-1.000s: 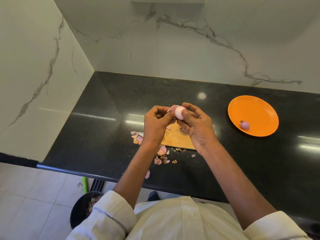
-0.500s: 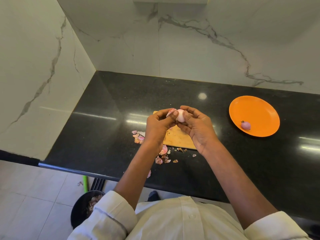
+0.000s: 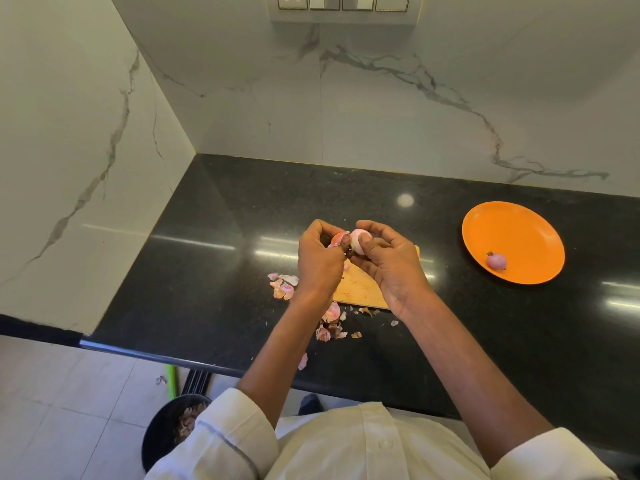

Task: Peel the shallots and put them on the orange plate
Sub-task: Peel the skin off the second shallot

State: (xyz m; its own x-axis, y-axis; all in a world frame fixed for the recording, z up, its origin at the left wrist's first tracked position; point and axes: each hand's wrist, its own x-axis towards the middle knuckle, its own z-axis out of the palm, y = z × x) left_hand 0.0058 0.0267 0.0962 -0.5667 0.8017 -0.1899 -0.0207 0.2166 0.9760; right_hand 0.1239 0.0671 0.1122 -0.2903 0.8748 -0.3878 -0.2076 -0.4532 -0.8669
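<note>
Above a small wooden cutting board (image 3: 360,289), both hands work on one pale pink shallot (image 3: 356,239). My right hand (image 3: 388,261) grips the shallot with thumb and fingers curled round it. My left hand (image 3: 320,258) pinches a loose pink flap of skin (image 3: 337,240) at the shallot's left side. To the right on the black counter sits the orange plate (image 3: 512,233), with one peeled purple shallot (image 3: 496,261) lying near its front edge.
Pink and brown peel scraps (image 3: 284,285) lie left of the board and in front of it (image 3: 330,327). The counter's front edge (image 3: 173,358) runs below my forearms. A dark bin with peels (image 3: 173,427) stands on the floor. Marble walls close the back and left.
The skin flap has come away from the shallot's left side in my left fingers. Both hands stay above the board, and the view has tilted up.
</note>
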